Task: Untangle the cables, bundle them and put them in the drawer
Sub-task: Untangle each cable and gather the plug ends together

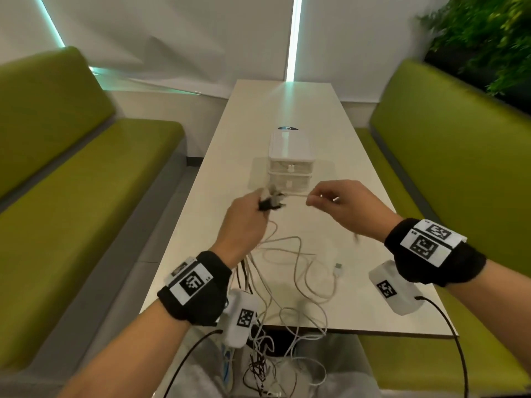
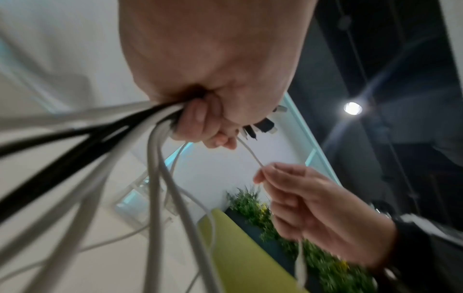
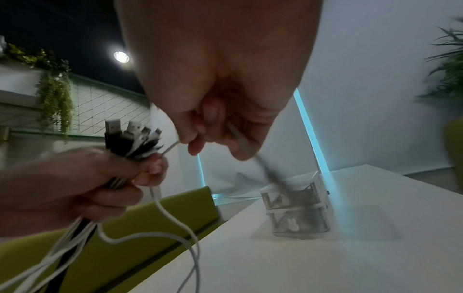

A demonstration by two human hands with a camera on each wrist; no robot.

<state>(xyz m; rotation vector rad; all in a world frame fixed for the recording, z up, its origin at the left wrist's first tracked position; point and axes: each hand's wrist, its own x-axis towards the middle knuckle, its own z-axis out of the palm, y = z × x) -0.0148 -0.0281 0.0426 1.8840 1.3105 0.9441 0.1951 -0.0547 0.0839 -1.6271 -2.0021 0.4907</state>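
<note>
Room: white walls with lit vertical strips, green benches (image 1: 71, 179) on both sides of the table, foliage (image 1: 482, 38) high beyond the right-hand bench.
Table: (image 1: 287, 104) long, pale, running away from the viewer between the benches.
Drawer unit: (image 1: 290, 162) small, white, two stacked clear-fronted drawers, both closed; stands on the table, taken here as the landmark.
Left hand: (image 1: 244, 222) raised above the table, just nearer than the drawer unit and to its left; fingers curled tight around a bunch of cables.
Cables: (image 1: 287, 271) white and black; their plugs (image 3: 132, 136) stick up together out of the left fist, while the loose lengths fall below the hand, loop over the table on the near side of the drawer unit, and spill off the near edge.
Right hand: (image 1: 342, 208) raised just nearer than the drawer unit and to its right, close to the left hand but apart from it; thumb and forefinger pinch one white cable (image 2: 250, 152).
White cable: runs taut from the left fist across to the right fingertips, its tail trailing blurred below the right hand.
Wrists: black bands carrying printed markers.
</note>
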